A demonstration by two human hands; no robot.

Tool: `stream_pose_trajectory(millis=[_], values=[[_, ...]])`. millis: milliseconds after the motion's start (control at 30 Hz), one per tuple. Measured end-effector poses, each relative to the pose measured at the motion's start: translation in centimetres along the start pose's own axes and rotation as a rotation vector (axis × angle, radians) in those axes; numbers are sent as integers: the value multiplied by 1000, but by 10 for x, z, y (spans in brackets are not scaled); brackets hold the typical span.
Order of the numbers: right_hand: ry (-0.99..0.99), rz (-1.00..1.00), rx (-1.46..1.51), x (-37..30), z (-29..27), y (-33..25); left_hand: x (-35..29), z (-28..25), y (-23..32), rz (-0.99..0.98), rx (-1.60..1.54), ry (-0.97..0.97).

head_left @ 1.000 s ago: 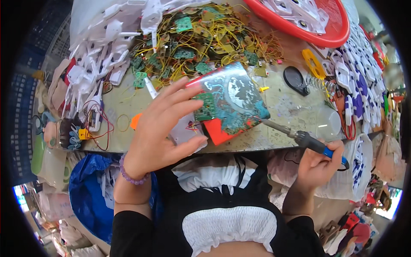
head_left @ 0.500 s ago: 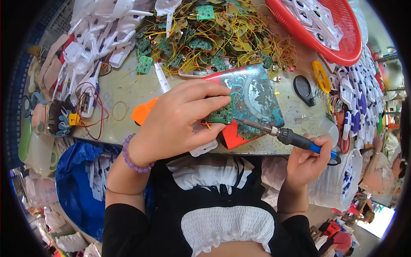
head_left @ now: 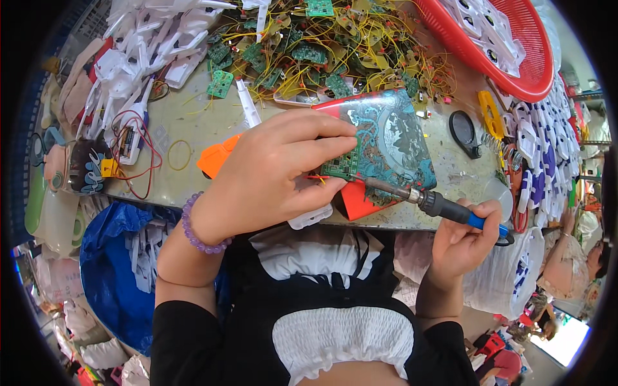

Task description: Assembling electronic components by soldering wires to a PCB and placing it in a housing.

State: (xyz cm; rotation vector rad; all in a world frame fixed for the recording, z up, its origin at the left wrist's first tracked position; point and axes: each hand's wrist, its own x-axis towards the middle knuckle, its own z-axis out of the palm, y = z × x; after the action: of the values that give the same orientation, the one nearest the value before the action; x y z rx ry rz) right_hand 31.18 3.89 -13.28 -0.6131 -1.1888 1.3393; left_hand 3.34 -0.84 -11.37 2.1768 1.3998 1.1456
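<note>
My left hand [head_left: 277, 168], with a purple bead bracelet [head_left: 191, 222] at the wrist, is closed on a small green circuit board [head_left: 341, 165]. Short red and yellow wires show between its fingers by the board's near edge. In my right hand [head_left: 468, 239] is a soldering iron [head_left: 444, 207] with a blue and black handle. Its metal tip points left and meets or nearly meets the board's lower right edge; exact contact is too small to tell. Under the board lies a red box [head_left: 399, 151] with a worn, blue-patterned top. A white plastic part [head_left: 310, 217] sits below my left hand.
Wired circuit boards [head_left: 309, 53] are heaped at the back. White plastic housings [head_left: 122, 67] pile up at the far left, more in a red basket [head_left: 542, 58] at the back right. A magnifier-like black ring [head_left: 463, 128] and yellow tool [head_left: 490, 114] lie right. A blue bag [head_left: 106, 276] hangs below left.
The whole view has shifted slightly. Both hands keep their grips, and the iron's tip now sits closer against the board's lower edge.
</note>
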Motion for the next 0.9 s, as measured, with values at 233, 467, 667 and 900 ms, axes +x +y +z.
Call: stream_pose_trajectory(millis=[233, 467, 667, 900], values=[[-7, 5, 22, 0, -1, 2, 0, 0, 0, 2, 4, 0], [27, -47, 2, -4, -2, 4, 0, 0, 0, -5, 9, -6], [-71, -145, -21, -3, -2, 6, 0, 0, 0, -8, 3, -11], [-25, -139, 9, -2, -8, 6, 0, 0, 0, -6, 9, -10]])
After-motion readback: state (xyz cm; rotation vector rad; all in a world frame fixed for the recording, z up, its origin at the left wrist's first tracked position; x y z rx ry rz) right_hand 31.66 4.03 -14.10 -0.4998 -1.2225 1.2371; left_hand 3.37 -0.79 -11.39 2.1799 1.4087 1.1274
